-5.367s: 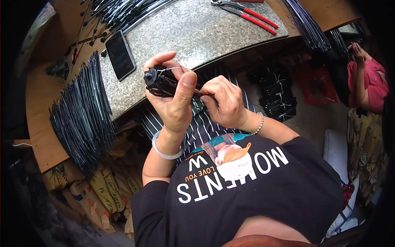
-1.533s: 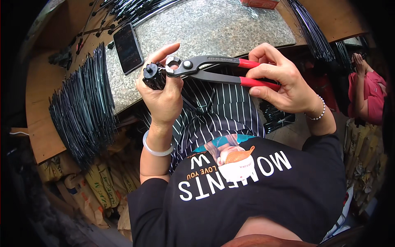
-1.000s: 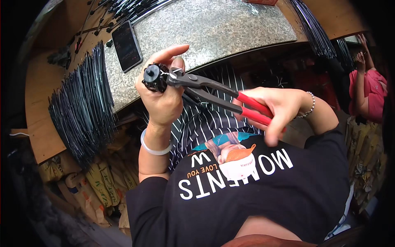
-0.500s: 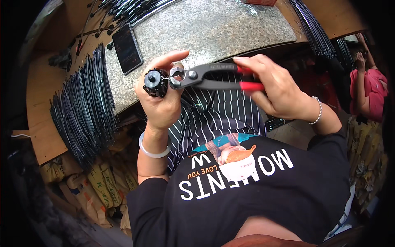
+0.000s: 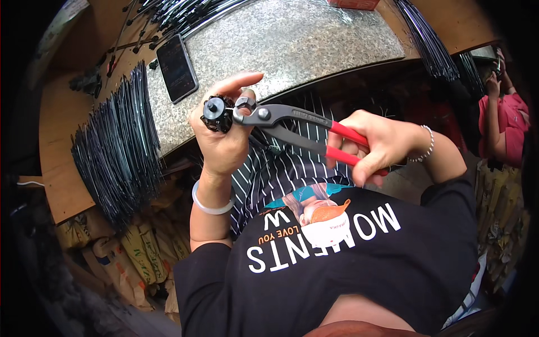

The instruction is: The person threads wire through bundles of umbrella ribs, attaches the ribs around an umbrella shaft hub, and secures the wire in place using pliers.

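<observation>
My left hand point(image 5: 223, 150) is closed around a black knobbly bundle, whose end shows a grey disc point(image 5: 215, 108) with a dark knob at its centre. Its index finger stretches out past the bundle. Red-handled pincers point(image 5: 264, 114) are in my right hand point(image 5: 387, 140), the fingers wrapped about both grips. The grips stand somewhat apart. The dark metal jaws are right beside the bundle, at a short bit of pale wire on its right side. Whether the jaws bite the wire is too small to tell.
A phone point(image 5: 177, 68) lies on the speckled grey board point(image 5: 269, 50). Bundles of thin dark rods rest at the left point(image 5: 115, 151), the back and the right. A red box point(image 5: 355, 4) is at the far edge. Another person in pink point(image 5: 502, 126) is at right; sacks point(image 5: 137, 255) stand below.
The pincers' handles have swung down toward my body, and my right hand has turned and regripped around them. The jaws stay beside the bundle, which my left hand still holds almost in place.
</observation>
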`<act>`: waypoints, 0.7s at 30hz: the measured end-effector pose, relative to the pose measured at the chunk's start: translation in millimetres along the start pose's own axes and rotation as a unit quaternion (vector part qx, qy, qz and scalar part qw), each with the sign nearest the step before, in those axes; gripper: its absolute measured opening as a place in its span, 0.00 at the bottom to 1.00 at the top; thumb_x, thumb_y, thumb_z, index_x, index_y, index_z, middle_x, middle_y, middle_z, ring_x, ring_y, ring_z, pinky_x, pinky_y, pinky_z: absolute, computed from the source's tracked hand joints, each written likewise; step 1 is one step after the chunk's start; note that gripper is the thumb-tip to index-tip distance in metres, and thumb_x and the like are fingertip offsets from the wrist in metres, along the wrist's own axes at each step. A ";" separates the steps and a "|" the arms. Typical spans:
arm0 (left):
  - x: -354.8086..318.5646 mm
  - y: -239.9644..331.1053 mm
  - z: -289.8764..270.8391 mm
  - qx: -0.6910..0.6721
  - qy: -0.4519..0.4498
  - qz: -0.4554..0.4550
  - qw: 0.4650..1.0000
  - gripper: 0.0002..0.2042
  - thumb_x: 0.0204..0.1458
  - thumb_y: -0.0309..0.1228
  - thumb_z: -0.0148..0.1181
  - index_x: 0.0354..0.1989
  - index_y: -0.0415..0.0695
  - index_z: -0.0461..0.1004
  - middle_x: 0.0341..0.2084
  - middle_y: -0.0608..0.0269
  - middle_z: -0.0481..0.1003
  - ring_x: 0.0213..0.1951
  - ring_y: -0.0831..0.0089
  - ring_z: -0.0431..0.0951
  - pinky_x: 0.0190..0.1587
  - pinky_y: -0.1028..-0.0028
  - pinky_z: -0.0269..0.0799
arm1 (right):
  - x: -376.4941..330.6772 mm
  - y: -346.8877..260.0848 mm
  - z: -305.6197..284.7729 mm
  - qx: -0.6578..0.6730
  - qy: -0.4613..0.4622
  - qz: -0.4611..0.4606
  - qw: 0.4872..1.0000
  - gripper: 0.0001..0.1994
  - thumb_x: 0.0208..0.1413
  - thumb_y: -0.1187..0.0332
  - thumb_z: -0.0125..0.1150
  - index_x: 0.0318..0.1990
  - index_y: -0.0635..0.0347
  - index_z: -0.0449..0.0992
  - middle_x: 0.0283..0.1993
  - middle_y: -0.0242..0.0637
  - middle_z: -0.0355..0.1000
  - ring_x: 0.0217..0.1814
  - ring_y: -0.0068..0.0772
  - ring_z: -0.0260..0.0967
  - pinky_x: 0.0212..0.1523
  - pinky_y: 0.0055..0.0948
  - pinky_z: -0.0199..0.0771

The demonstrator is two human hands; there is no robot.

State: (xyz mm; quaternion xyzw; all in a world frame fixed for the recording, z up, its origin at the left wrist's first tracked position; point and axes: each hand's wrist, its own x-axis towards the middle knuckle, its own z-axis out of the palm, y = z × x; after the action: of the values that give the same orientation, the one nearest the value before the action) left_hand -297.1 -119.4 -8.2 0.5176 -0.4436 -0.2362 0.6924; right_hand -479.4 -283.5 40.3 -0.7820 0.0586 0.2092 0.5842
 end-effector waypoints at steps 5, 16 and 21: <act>-0.3 0.7 4.0 -0.043 0.016 -0.051 0.998 0.16 0.52 0.34 0.58 0.42 0.33 0.71 0.20 0.73 0.68 0.19 0.89 0.61 0.21 0.87 0.53 | 1.4 17.0 16.8 -0.307 0.258 -0.152 0.903 0.33 0.41 0.71 0.66 0.56 0.67 0.57 0.43 0.47 0.68 0.37 0.39 0.70 0.34 0.29 0.71; -1.7 -1.7 8.9 -0.048 0.054 -0.046 0.996 0.11 0.51 0.26 0.55 0.40 0.33 0.72 0.19 0.72 0.68 0.18 0.89 0.61 0.19 0.87 0.52 | -0.2 23.3 7.7 0.048 0.013 -0.147 0.988 0.32 0.52 0.68 0.53 0.64 0.62 0.49 0.43 0.39 0.65 0.35 0.26 0.64 0.38 0.25 0.67; 0.8 1.6 12.6 -0.046 0.060 -0.060 0.995 0.09 0.51 0.23 0.55 0.39 0.33 0.73 0.19 0.72 0.68 0.17 0.89 0.61 0.19 0.87 0.53 | 7.2 31.0 11.2 -0.082 0.096 -0.210 0.970 0.27 0.57 0.68 0.46 0.63 0.62 0.51 0.39 0.37 0.65 0.33 0.24 0.63 0.35 0.22 0.66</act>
State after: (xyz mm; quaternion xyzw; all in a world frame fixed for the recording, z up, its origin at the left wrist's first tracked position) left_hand -307.7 -125.9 -5.4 0.5242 -0.3584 -0.2662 0.7252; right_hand -486.2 -281.5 7.3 -0.8384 -0.0684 0.0101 0.5407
